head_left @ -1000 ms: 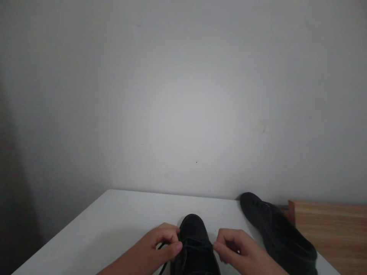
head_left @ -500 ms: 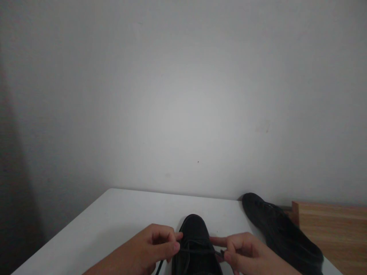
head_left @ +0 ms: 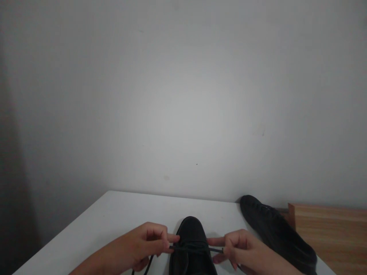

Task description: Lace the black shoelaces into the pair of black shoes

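A black shoe (head_left: 191,228) stands on the white table, toe pointing at the wall; its heel end is cut off by the bottom of the view. A dark shoelace (head_left: 215,250) stretches sideways across it between my two hands. On the shoe's left, my left hand (head_left: 150,244) pinches one part of the lace, and a loose length hangs below the fingers. Opposite, my right hand (head_left: 237,248) pinches the other part between thumb and finger. A fingertip of each hand rests against the side of the shoe.
A second black shoe (head_left: 276,233) lies slantwise at the table's right edge. Beside it is a light wooden piece of furniture (head_left: 329,233). The white table (head_left: 137,208) meets a pale wall (head_left: 183,114) at the back.
My hands have moved apart a little, mostly my left hand to the left. The lace between them is pulled straighter across the shoe. The view has shifted slightly.
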Demonstrator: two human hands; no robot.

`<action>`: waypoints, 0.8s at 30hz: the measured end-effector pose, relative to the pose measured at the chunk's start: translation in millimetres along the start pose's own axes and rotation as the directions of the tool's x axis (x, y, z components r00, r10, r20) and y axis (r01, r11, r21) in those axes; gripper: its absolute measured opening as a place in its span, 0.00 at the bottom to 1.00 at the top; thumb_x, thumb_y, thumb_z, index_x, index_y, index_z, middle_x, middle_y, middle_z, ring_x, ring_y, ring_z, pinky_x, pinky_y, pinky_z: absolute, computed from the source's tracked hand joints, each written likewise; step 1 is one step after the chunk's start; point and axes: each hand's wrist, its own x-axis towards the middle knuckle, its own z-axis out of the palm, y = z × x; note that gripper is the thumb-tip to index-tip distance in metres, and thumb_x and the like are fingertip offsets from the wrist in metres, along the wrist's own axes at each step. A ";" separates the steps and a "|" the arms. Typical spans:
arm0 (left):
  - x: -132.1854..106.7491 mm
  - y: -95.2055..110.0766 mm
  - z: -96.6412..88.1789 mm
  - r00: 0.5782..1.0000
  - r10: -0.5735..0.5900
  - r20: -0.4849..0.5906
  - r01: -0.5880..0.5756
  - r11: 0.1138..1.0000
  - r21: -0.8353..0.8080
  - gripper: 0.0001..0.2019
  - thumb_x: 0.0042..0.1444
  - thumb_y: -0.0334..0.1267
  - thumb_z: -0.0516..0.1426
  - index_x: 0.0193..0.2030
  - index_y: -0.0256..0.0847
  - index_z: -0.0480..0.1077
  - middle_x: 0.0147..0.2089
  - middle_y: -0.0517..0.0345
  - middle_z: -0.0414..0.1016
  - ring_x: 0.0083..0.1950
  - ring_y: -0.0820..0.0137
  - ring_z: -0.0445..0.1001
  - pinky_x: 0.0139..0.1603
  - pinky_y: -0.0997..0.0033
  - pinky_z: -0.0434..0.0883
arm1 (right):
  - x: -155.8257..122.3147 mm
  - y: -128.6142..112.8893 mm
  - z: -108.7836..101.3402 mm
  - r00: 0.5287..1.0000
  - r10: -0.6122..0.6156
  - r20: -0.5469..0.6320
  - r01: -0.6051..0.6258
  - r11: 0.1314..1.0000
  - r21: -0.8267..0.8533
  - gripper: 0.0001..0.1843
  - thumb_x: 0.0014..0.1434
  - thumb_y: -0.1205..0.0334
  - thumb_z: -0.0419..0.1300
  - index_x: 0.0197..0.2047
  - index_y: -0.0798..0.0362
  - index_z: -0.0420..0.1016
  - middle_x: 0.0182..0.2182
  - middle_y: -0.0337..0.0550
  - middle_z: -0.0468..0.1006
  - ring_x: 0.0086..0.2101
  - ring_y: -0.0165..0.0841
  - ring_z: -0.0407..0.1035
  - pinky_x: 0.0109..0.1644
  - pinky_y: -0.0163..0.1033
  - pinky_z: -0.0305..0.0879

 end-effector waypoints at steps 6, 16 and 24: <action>-0.4 -4.8 -4.8 0.919 0.170 -0.356 0.021 0.881 0.474 0.11 0.62 0.47 0.54 0.41 0.45 0.71 0.35 0.60 0.78 0.29 0.70 0.72 0.32 0.74 0.63 | 0.8 12.7 -10.2 0.912 -0.155 -0.380 0.056 0.964 -0.259 0.28 0.55 0.38 0.62 0.51 0.48 0.68 0.43 0.46 0.77 0.28 0.30 0.68 0.26 0.34 0.64; -4.7 -4.4 2.1 0.766 0.546 -0.339 -0.183 0.692 0.698 0.16 0.69 0.40 0.42 0.40 0.45 0.70 0.38 0.55 0.77 0.39 0.65 0.74 0.42 0.71 0.67 | 9.1 25.3 5.6 0.962 -0.093 -0.258 0.126 0.985 0.114 0.17 0.58 0.42 0.57 0.35 0.48 0.66 0.26 0.34 0.62 0.24 0.26 0.56 0.25 0.32 0.50; -10.5 -15.4 14.7 0.795 0.484 -0.367 -0.253 0.814 0.523 0.17 0.68 0.48 0.44 0.50 0.49 0.72 0.30 0.61 0.74 0.28 0.67 0.70 0.36 0.72 0.68 | 19.0 27.5 16.4 0.957 -0.110 -0.270 0.182 0.948 0.260 0.14 0.26 0.68 0.57 0.23 0.50 0.68 0.33 0.42 0.67 0.31 0.33 0.57 0.31 0.34 0.56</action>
